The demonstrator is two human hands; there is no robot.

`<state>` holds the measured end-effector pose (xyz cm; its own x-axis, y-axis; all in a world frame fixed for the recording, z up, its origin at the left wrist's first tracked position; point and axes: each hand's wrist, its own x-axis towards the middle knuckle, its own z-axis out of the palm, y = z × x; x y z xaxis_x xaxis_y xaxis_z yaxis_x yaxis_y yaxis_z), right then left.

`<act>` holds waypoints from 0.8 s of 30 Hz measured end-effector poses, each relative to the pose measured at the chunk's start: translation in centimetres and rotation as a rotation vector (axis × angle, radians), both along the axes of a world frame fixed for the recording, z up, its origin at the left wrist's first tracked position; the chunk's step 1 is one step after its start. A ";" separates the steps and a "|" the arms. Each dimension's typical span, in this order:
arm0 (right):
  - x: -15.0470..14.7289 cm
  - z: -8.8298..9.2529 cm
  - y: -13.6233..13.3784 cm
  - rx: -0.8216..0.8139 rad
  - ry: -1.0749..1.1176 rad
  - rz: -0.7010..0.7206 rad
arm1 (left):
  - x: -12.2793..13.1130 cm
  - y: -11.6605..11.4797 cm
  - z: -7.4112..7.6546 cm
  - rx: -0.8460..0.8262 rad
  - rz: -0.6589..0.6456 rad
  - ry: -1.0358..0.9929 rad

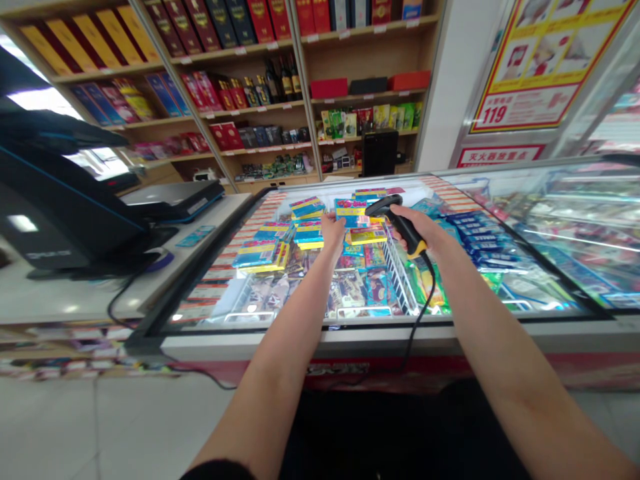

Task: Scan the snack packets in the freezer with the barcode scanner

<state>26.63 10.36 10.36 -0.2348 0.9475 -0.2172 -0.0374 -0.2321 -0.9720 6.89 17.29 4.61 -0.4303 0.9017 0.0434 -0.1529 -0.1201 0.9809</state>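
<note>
My right hand (415, 229) is wrapped round the handle of a black and yellow barcode scanner (406, 228), whose head points left over the freezer's glass top. My left hand (333, 230) holds a blue and yellow packet (352, 212) by its left edge, just left of the scanner head. Stacks of similar packets (257, 255) lie on the glass to the left. A yellow packet (367, 235) lies below the held one. The scanner's black cable (430, 287) hangs down over the freezer's front edge.
Under the freezer's glass (225, 293) are wire baskets of wrapped goods. At the left, a counter (75, 293) bears a black checkout machine (45, 200) and a flat black device (173, 199). Shelves (255, 113) of boxes and bottles stand behind. A black cable (120, 307) runs along the counter's edge.
</note>
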 end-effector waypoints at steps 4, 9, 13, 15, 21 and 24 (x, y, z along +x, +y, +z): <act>0.1 0.3 -0.2 0.001 -0.004 -0.008 | 0.0 -0.2 0.1 0.000 -0.009 0.003; 0.3 0.4 0.0 -0.003 -0.005 -0.004 | 0.1 -0.1 0.0 0.002 -0.009 -0.002; 0.3 0.4 0.0 -0.010 -0.002 -0.004 | 0.0 0.1 -0.2 0.019 -0.017 -0.008; 0.4 0.4 0.0 -0.009 0.008 0.002 | -0.1 0.2 -0.3 0.030 -0.018 -0.011; 0.7 0.3 0.2 0.007 0.015 0.011 | -0.1 0.1 0.2 0.098 -0.048 -0.060; 0.7 0.2 0.3 0.014 0.015 0.006 | -0.3 -0.1 0.8 0.121 -0.033 -0.089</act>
